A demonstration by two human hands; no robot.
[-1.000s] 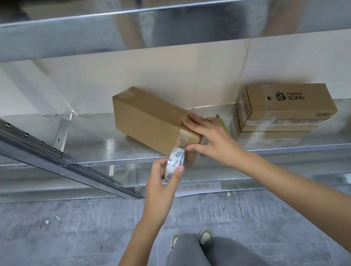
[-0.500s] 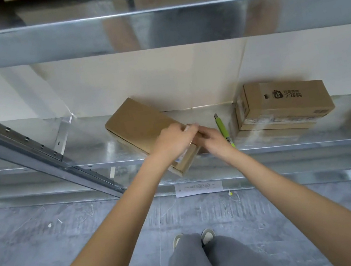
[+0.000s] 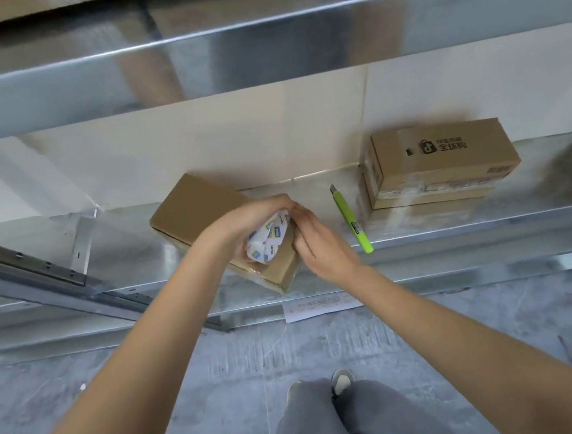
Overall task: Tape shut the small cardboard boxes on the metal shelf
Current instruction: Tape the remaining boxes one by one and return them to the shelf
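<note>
A plain long cardboard box (image 3: pixel 196 209) lies flat and diagonal on the metal shelf (image 3: pixel 465 213), its near end sticking over the front edge. My left hand (image 3: pixel 244 223) is over that near end, gripping a roll of tape (image 3: pixel 268 242) with a white and blue printed core. My right hand (image 3: pixel 312 239) is pressed against the roll and the box's near right corner, fingers curled; whether it pinches the tape end is hidden. A second, printed box (image 3: pixel 438 161) rests at the right against the wall.
A green utility knife (image 3: pixel 351 221) lies on the shelf between the two boxes. An upper shelf beam (image 3: pixel 249 52) runs overhead. A slanted metal rail (image 3: pixel 33 274) crosses at the left. A paper label (image 3: pixel 320 305) lies under the shelf; my legs and shoes (image 3: pixel 320 387) are below.
The box was laid down flat from its tilted pose. My left hand brought the tape roll up from under the box's end to its top; the roll now shows between both hands.
</note>
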